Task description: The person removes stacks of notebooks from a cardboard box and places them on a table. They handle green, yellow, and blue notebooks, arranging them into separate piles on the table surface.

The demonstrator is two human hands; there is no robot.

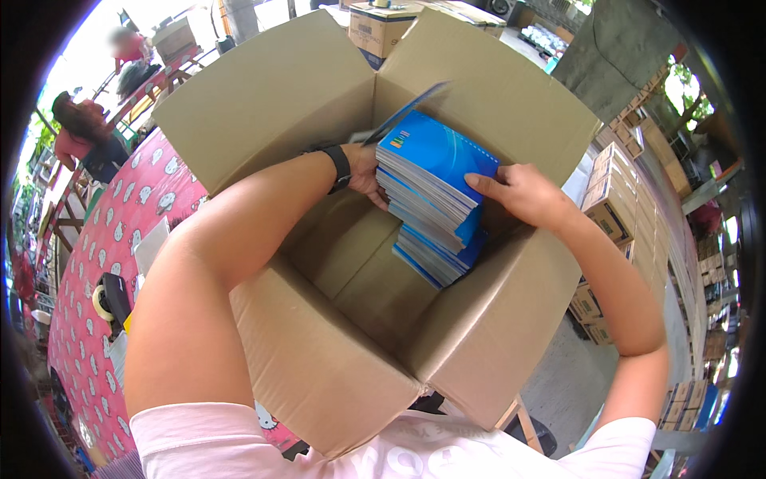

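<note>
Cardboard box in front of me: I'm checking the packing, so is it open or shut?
Open. The cardboard box has its flaps spread outward, and blue-covered books show within its opening.

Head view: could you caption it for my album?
Left hand and right hand at either side of stacked blue-covered booklets inside an open cardboard box.

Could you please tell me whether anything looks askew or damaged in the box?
Slightly: the stack of blue booklets is uneven, its lower part out of line with the upper. At its far left, a thin blue sheet or cover tilts up, blurred. I see no plain damage to the cardboard box.
</note>
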